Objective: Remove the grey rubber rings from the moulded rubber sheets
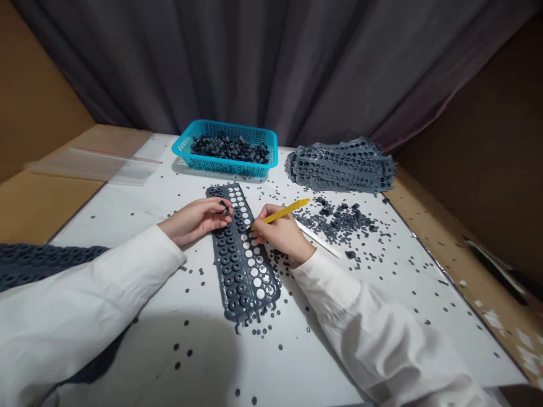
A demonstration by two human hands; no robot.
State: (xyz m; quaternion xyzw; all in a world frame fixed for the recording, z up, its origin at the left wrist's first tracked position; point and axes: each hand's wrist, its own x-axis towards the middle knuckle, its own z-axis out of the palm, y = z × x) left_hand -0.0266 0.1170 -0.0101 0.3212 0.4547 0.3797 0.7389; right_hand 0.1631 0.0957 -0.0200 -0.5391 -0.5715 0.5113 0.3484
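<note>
- At the near left, a dark moulded rubber strip (pixel 46 261) lies partly behind my sleeve (pixel 106 288).
- Farther off on the left, a clear plastic bag (pixel 102 164) lies flat.
- My left hand (pixel 197 220) is closed at the fingertips, pinching a small black rubber piece (pixel 223 207) above the sheet's left side.
- Beyond it, on the far side, a blue basket (pixel 224 166) holds many black pieces (pixel 231 148).
- In the middle of the white desk (pixel 190 373) lies the grey rubber sheet (pixel 238 254), raised rings on its left, round holes showing white on its right.
- My right hand (pixel 280 232) is curled around a yellow pen-shaped tool (pixel 288 210), tip down at the holes; I can't tell whether it touches.
- Just right of that hand, a white stick (pixel 323 242) lies beside scattered black bits (pixel 343 221).
- At the far right, similar sheets (pixel 341 165) sit stacked.
</note>
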